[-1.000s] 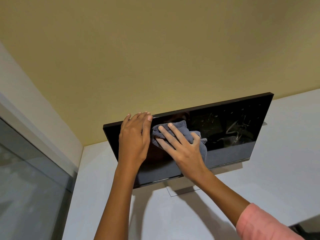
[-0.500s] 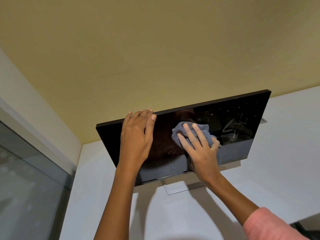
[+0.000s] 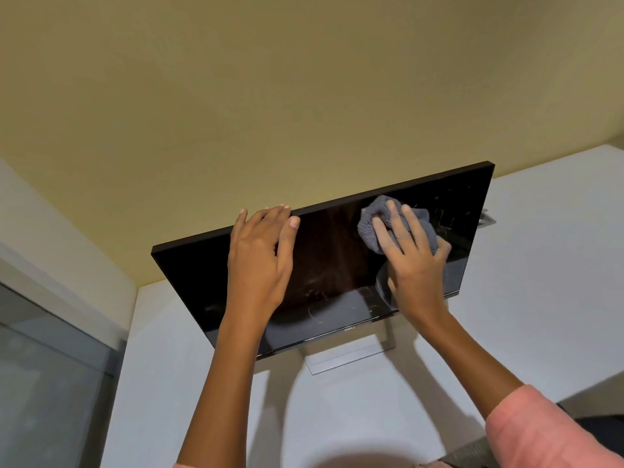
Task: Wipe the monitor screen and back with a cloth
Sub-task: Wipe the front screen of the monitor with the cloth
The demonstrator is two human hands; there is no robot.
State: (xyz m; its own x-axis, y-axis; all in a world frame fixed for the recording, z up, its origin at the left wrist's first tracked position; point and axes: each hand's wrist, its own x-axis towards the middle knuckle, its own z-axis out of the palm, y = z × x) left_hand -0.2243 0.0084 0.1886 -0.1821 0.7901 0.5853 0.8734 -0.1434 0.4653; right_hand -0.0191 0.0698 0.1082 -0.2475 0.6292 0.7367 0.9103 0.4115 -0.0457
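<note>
Glass panel [image 3: 50,383]: seen at far left, beside the white desk [image 3: 540,298]; not involved.
Monitor [image 3: 209,285]: stood on the desk on its stand [image 3: 351,358], screen faced toward the camera; smears are visible low on the glass.
Left hand [image 3: 260,261]: laid over the top edge, fingers straight, thumb on the screen; the monitor is steadied (no change over the last second).
Cloth [image 3: 369,231]: grey, bunched, pressed to the upper right of the screen.
Right hand [image 3: 413,261]: spread flat on the cloth, fingers extended; possibly the thumb is tucked round the cloth, though blur hides it.
Change: the cloth has been swept from screen centre toward the right.
Meaning: the front wipe is judged partly done; the back is judged untouched.
</note>
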